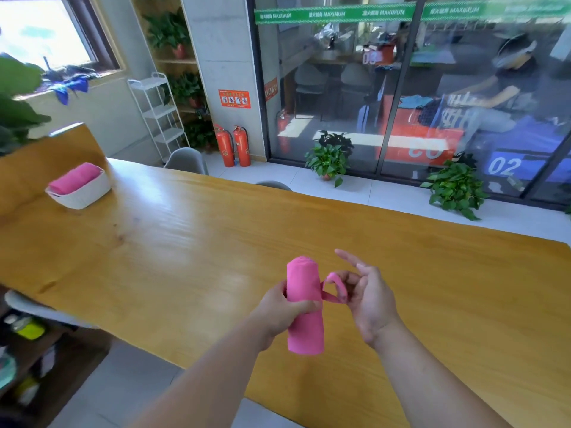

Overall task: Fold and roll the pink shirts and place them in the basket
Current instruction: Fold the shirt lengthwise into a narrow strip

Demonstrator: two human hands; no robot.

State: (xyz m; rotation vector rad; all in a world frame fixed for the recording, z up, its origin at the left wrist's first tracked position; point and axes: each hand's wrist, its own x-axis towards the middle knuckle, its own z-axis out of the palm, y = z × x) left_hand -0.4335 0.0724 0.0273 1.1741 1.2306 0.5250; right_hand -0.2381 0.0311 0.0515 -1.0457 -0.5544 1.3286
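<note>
hands work close together over the near edge of a long, glossy yellow wooden table [216, 227]. the left hand [279, 307] grips a rolled pink shirt [304, 282] round its middle, thumb across the front, and holds the roll nearly upright just above the tabletop. the right hand [370, 301] sits just beside it, its thumb and curled fingers pinching a narrow loop of pink fabric [335, 284] that runs off the right side of the roll, while the forefinger points out straight.

far off at the table's left end stands a white plastic basket [83, 196], with a second pink roll [77, 177] lying inside it and filling much of the opening. a wide stretch of shiny tabletop lies between the hands and that basket.

behind the table, the back of a grey moulded chair [187, 160] shows at the far edge, and the top of another shows a little to its right. beyond them stand two red fire extinguishers [233, 146] against a concrete pillar, a white wire shelf rack [160, 115], and a wooden bookcase holding leafy plants. two potted green plants [329, 159] sit on the pale floor before a glass wall with a green banner. large blurred green leaves [15, 103] crowd the left edge.
</note>
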